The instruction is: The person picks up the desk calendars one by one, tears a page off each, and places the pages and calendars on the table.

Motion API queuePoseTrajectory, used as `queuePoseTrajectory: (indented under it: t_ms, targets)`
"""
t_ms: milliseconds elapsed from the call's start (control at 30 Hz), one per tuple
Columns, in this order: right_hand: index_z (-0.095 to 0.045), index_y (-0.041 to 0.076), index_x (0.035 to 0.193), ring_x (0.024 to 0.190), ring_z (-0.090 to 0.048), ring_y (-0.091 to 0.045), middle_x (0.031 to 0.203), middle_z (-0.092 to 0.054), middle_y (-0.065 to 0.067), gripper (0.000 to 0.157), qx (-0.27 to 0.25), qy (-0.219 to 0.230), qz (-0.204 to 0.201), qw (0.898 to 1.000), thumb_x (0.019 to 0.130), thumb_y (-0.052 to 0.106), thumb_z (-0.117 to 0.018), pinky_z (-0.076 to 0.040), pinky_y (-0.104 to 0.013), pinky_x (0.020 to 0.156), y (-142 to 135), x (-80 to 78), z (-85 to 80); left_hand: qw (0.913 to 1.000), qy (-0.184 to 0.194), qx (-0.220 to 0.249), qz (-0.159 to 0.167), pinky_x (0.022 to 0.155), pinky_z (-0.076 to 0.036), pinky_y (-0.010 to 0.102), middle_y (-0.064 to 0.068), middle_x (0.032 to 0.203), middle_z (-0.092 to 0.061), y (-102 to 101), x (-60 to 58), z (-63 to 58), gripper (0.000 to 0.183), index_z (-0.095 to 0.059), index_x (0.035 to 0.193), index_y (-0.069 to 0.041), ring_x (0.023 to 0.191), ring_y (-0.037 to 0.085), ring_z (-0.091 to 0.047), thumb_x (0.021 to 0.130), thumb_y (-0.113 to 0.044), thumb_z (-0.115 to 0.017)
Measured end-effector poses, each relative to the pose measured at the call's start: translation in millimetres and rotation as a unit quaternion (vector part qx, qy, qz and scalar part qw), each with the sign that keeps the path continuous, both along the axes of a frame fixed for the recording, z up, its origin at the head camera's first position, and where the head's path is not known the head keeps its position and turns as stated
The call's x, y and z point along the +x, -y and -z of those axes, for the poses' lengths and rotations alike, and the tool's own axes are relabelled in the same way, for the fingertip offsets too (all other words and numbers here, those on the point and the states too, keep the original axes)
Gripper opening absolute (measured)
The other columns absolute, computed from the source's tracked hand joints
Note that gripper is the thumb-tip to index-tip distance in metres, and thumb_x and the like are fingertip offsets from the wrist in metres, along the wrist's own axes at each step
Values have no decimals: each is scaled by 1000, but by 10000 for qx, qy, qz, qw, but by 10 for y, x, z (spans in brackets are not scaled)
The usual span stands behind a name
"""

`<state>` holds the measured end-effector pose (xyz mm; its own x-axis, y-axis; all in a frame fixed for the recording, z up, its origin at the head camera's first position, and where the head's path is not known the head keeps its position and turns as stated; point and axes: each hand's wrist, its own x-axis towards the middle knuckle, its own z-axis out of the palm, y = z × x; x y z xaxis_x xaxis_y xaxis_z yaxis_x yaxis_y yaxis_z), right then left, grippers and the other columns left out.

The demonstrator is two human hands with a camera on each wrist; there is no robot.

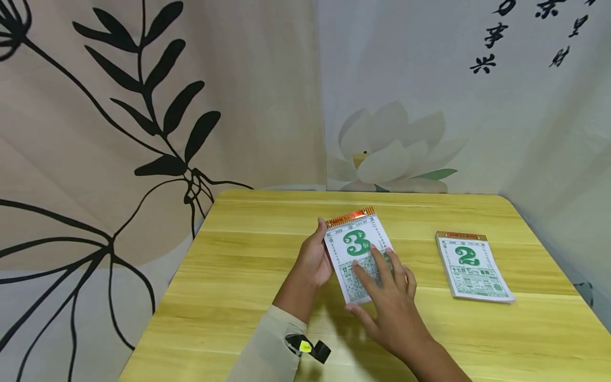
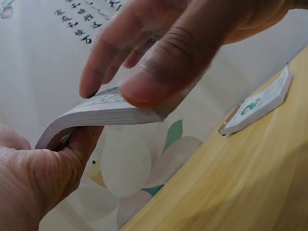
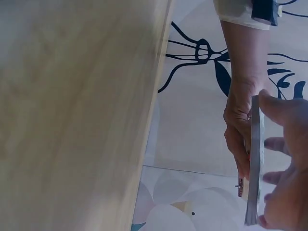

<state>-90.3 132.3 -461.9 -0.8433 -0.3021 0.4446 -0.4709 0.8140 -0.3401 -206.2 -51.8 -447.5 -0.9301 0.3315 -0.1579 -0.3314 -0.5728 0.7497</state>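
Observation:
A tear-off calendar pad with a big green 3 and a red-gold top binding is held up above the table, tilted. My left hand grips its left side, with the thumb by the upper edge and the other fingers behind. Over the pad's front lies my right hand, its spread fingers touching the page and its thumb at the bottom edge. In the left wrist view the pad bows, showing its thick page edges. From the right wrist view the pad appears edge-on between both hands.
A second calendar pad with a green 2 lies on the right of the wooden table. Behind the table hangs a pale curtain printed with black leaves, a lotus and characters. A small black device sits on the left sleeve.

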Motion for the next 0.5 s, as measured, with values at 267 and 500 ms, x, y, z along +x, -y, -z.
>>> queuePoseTrajectory:
  t_ms: [267, 500]
  targets:
    - [-67, 20, 149, 155, -30, -49, 169, -40, -22, 72, -7, -601, -195, 9980, 84, 37, -93, -25, -70, 111, 6, -18, 20, 10000, -24, -4, -6, 101, -65, 37, 11, 139, -72, 3, -6, 8, 74, -52, 156, -4, 123, 23, -76, 114, -61, -30]
    - [-75, 18, 138, 143, -40, -49, 159, -51, -23, 69, -173, -1168, -205, 9928, 74, 24, -100, -29, -68, 102, 16, -69, 17, 9999, -83, 65, 105, 101, -65, 36, 9, 139, -71, -5, 9, 7, 75, -49, 157, -3, 124, 21, -76, 114, -62, -29]
